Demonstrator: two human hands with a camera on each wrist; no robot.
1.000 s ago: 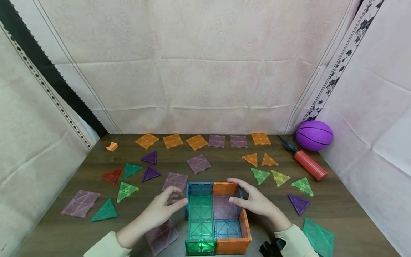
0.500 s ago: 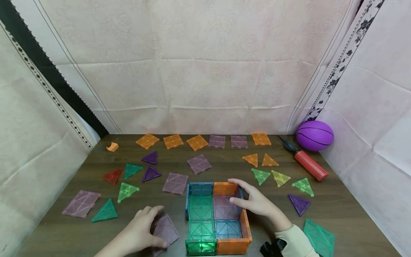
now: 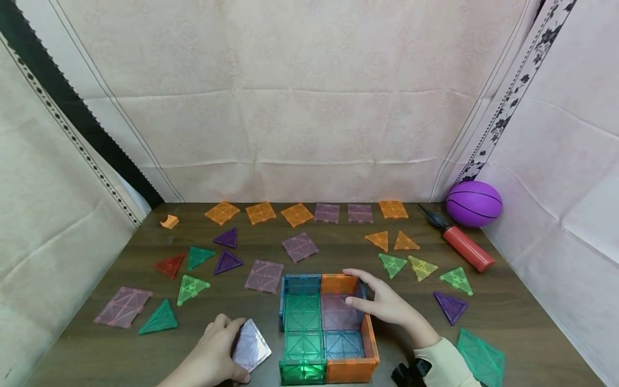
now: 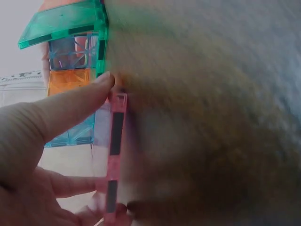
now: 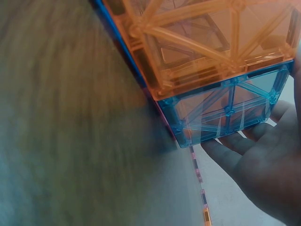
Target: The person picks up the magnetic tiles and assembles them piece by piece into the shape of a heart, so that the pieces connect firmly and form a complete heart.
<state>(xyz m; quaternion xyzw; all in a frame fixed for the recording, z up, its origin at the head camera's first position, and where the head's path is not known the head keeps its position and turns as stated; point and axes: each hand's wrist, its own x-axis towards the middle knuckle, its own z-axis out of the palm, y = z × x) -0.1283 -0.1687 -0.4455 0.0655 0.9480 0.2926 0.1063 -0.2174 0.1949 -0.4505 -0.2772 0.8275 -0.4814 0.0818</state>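
In the head view my left hand [image 3: 215,349] grips a square magnetic tile [image 3: 251,345], tilted off the table and shining with reflected light. Seen edge-on in the left wrist view, this pink-tinted tile [image 4: 116,136] lies between the thumb and the fingers. To its right stands an open box of magnetic tiles [image 3: 350,371], with green, blue and orange walls and a floor of green, purple and blue squares. My right hand [image 3: 387,303] holds the box's rear right wall, thumb over the inner side. In the right wrist view its fingers [image 5: 230,146] lie along the blue wall tile [image 5: 225,110].
Loose purple squares [image 3: 263,276], orange squares [image 3: 261,213] and triangles such as a teal one [image 3: 159,318] lie around the box. A green tile [image 3: 480,355] is at the front right. A red pump [image 3: 466,248] and a purple ball [image 3: 474,204] stand at the back right.
My left hand has moved from beside the box's left wall down to the purple square, gripped it and tilted it up from the table. The right hand and the box have stayed put.
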